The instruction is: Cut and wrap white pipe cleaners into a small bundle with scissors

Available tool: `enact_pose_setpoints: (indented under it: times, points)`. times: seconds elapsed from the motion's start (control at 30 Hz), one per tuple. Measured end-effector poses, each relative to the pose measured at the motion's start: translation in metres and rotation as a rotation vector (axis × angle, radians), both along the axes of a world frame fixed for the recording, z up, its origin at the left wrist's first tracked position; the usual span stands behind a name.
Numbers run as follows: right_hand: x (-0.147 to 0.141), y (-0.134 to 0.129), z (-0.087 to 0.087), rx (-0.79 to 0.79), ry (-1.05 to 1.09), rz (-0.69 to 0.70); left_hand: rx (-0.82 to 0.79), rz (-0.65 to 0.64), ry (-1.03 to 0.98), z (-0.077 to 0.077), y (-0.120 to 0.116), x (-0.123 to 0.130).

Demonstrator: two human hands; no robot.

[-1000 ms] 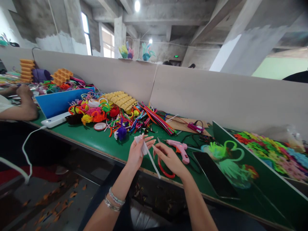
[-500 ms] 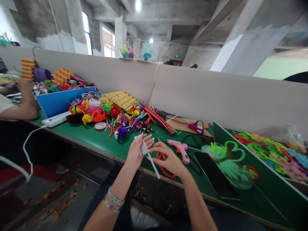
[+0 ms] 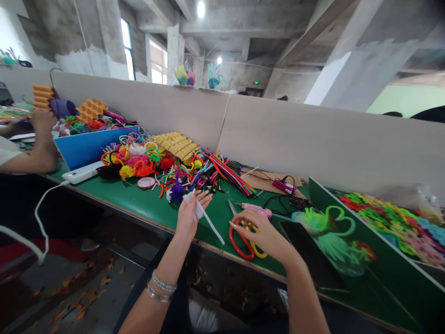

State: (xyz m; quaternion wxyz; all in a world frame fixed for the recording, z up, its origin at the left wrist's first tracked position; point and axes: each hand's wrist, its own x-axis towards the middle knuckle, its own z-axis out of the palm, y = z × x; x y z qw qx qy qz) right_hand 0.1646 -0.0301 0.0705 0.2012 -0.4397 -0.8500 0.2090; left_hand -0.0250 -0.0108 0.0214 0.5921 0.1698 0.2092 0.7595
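My left hand [image 3: 186,218] is palm up, with its thumb pressing a wound bundle of white pipe cleaners [image 3: 197,211] against the palm. One long white end sticks out of the bundle toward the lower right. My right hand [image 3: 264,232] is over the handles of a pair of scissors [image 3: 239,246], fingers bent and slightly apart; whether they touch the handles I cannot tell. The scissors have one red and one yellow handle and lie on the green table [image 3: 215,222], blades pointing away. Behind my right hand lies a pink glue gun [image 3: 257,208], partly covered by it.
A pile of colourful pipe-cleaner pieces [image 3: 142,160] lies at the left, beside a blue divider [image 3: 93,146] and a white power strip [image 3: 81,172]. At right are a black phone [image 3: 309,255], green fluffy pieces [image 3: 333,241] and a green divider [image 3: 365,236]. Another person's arm [image 3: 43,144] rests far left.
My right hand has left the white pipe cleaners and moved right, over the scissors, covering part of the glue gun. My left hand has shifted a little left with the bundle.
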Motion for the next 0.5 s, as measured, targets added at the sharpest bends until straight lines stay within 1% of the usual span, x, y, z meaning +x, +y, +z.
enact_pose_setpoints:
  times: [0.03,0.13,0.23,0.33,0.4,0.5]
  points:
    - [0.004,-0.001,-0.001,-0.017,-0.089,-0.043,0.004,0.025,-0.002,-0.001,0.001,-0.003]
    - [0.007,-0.005,-0.009,-0.072,-0.301,-0.259,0.011,0.087,-0.01,-0.002,0.003,-0.01]
    - [-0.004,-0.005,-0.017,-0.017,-0.447,-0.394,0.009,0.131,-0.037,-0.003,0.004,-0.013]
    - [-0.016,-0.004,-0.02,0.007,-0.511,-0.547,-0.005,0.166,-0.082,-0.002,0.004,-0.014]
    - [-0.019,-0.004,-0.019,0.003,-0.504,-0.589,-0.021,0.184,-0.11,-0.001,0.004,-0.015]
    - [-0.016,-0.005,-0.018,-0.022,-0.509,-0.573,-0.042,0.198,-0.141,0.0,0.004,-0.016]
